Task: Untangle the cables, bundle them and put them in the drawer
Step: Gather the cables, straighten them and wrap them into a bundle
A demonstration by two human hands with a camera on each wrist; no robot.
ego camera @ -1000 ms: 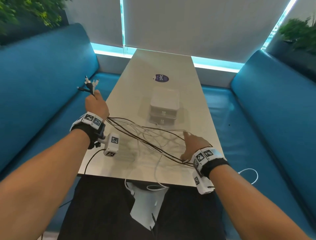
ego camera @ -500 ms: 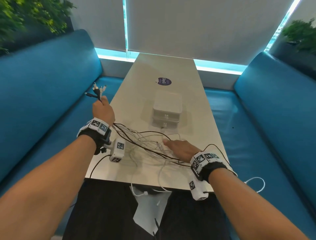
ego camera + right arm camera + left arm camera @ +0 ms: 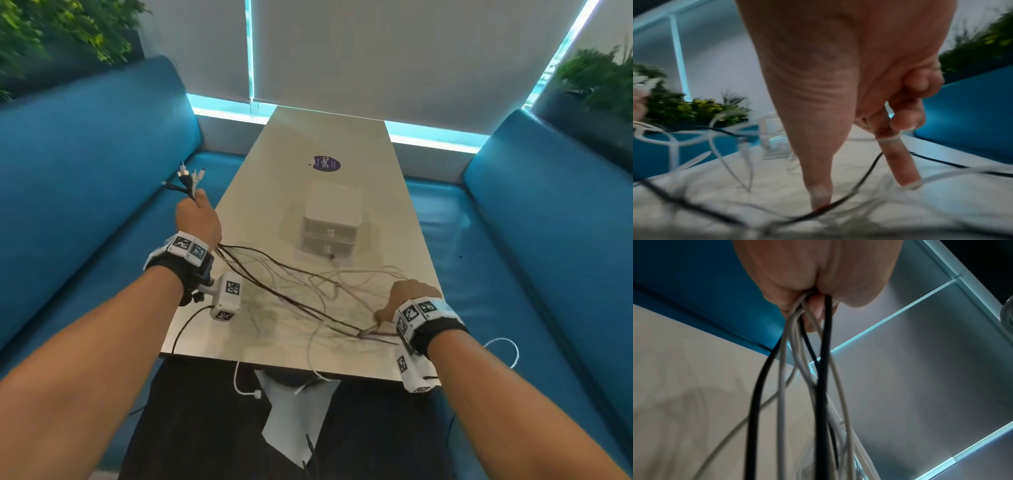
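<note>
At the left of the head view, the left hand [image 3: 198, 219] was raised above the left edge of the table [image 3: 329, 137], and its fingers were clenched around a bunch of black and white cables [image 3: 291, 291]. The plug ends [image 3: 188, 176] stood out above the fist toward the upper left of the frame. In the left wrist view the strands came out from between the closed fingers [image 3: 816, 313] and hung down, blurred. From the fist, the cables ran to the lower right across the table, loose and crossing each other. At the lower right, the right hand [image 3: 407, 301] was low over the table near its front right corner; the thumb [image 3: 818, 178] pressed a black cable to the surface, one finger [image 3: 898, 162] pointed down just beside it, and the other fingers were curled. The small white drawer unit [image 3: 330, 226] stood in the centre of the table, with both drawers closed. One white cable end [image 3: 255, 394] hung over the near edge.
</note>
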